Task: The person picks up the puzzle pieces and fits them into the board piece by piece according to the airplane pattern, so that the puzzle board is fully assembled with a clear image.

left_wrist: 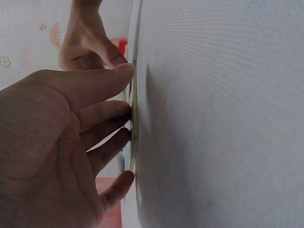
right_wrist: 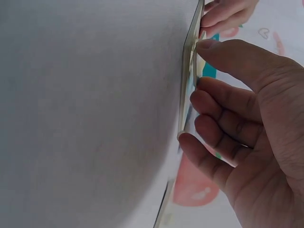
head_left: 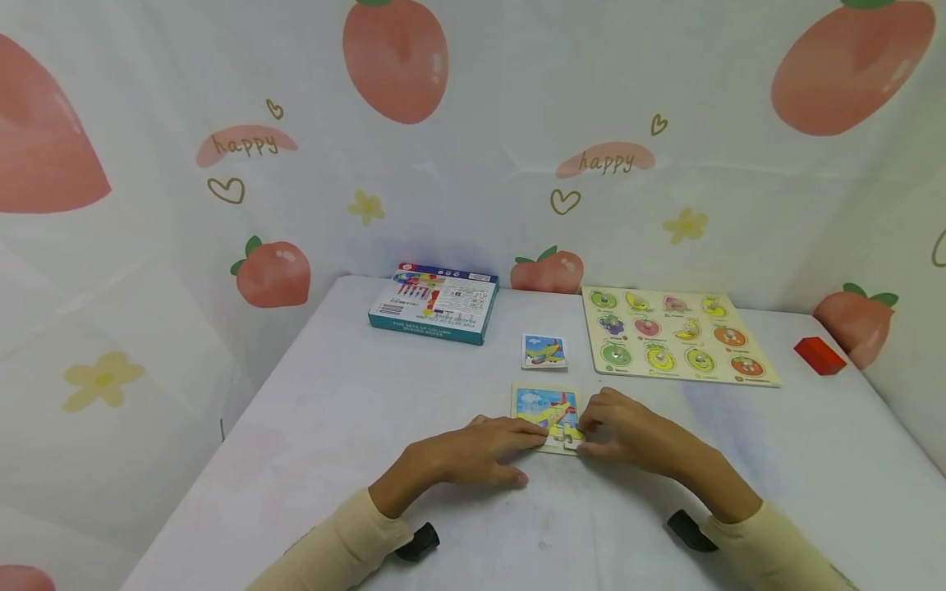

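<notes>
A small square jigsaw puzzle (head_left: 526, 400) with an airplane picture lies flat on the table in front of the person. My right hand (head_left: 624, 431) pinches a puzzle piece (head_left: 572, 442) between thumb and index finger at the puzzle's lower right corner. In the right wrist view this piece (right_wrist: 199, 69) stands slightly raised over the board, its other fingers loosely bent near the edge. My left hand (head_left: 480, 451) rests its extended fingertips on the puzzle's lower left part, the thumb apart on the near side. Its fingers (left_wrist: 111, 111) touch the board's edge in the left wrist view.
Behind the puzzle lies a picture card (head_left: 544, 351) with a similar airplane. A flat teal-edged box (head_left: 436, 304) stands at the back left. To the right are a fruit peg board (head_left: 676, 336) and a red block (head_left: 819, 355). A printed cloth wall (head_left: 473, 180) encloses the table.
</notes>
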Demonstrator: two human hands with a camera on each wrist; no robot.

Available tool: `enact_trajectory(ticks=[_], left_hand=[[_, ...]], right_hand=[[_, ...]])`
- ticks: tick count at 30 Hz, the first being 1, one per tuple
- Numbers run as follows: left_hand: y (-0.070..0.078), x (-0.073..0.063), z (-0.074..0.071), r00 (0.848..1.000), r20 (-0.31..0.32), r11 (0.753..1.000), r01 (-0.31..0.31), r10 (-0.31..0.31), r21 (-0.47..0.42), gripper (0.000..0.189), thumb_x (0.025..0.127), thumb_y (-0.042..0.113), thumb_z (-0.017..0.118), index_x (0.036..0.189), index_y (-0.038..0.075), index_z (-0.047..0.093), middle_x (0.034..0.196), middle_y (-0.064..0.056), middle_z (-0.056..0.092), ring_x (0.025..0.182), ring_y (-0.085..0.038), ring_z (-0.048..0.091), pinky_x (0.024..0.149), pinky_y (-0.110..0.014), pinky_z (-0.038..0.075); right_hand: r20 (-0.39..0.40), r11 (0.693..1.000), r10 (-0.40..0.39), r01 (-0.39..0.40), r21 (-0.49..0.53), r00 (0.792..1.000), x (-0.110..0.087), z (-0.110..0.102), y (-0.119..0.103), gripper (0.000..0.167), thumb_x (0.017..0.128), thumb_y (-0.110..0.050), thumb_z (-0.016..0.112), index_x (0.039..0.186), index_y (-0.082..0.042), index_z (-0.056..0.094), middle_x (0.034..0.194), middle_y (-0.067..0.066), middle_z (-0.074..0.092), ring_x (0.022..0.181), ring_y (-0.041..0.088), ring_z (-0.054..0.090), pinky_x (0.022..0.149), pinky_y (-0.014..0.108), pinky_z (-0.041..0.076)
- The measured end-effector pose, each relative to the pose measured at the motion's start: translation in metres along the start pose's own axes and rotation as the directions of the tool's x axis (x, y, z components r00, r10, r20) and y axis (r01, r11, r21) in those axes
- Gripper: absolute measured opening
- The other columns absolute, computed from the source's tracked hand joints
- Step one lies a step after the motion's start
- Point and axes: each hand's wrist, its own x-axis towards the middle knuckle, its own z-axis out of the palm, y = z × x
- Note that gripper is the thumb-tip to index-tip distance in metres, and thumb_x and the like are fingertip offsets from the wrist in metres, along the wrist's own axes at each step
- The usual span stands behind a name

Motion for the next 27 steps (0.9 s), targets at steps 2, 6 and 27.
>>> enact_trajectory(ticks=[2,6,27], left_hand=[[0.000,0.000,0.000,1.000,0.000,1.000,-0.004,0.004,0.001,0.064,0.104,0.037,0.068,0.163,0.025,0.045,0.168,0.013,0.039,0.156,-0.012,0.035,0.120,-0.041,0.035],[0.000,0.000,0.000,1.000,-0.002,1.000,-0.009,0.009,0.003,0.065,0.104,0.037,0.069,0.163,0.025,0.045,0.168,0.013,0.040,0.156,-0.012,0.035,0.119,-0.040,0.036],[-0.001,0.000,0.001,1.000,-0.014,1.000,-0.023,0.024,0.019,0.064,0.104,0.037,0.068,0.163,0.023,0.045,0.168,0.010,0.041,0.156,-0.015,0.036,0.121,-0.044,0.035]], right_hand=[[0.010,1.000,0.006,-0.006,-0.003,1.000,0.003,0.001,0.000,0.014,0.090,-0.027,0.085,0.097,-0.018,0.076,0.096,-0.014,0.063,0.093,0.006,0.055,0.085,0.031,0.055],[0.028,1.000,0.023,-0.023,-0.003,0.999,0.007,0.003,0.000,0.014,0.090,-0.026,0.085,0.097,-0.017,0.076,0.095,-0.014,0.063,0.093,0.006,0.054,0.086,0.032,0.055],[0.081,0.996,0.072,-0.076,0.048,0.994,0.014,0.001,0.002,0.014,0.092,-0.030,0.084,0.100,-0.019,0.081,0.097,-0.015,0.066,0.095,0.007,0.057,0.088,0.035,0.055]])
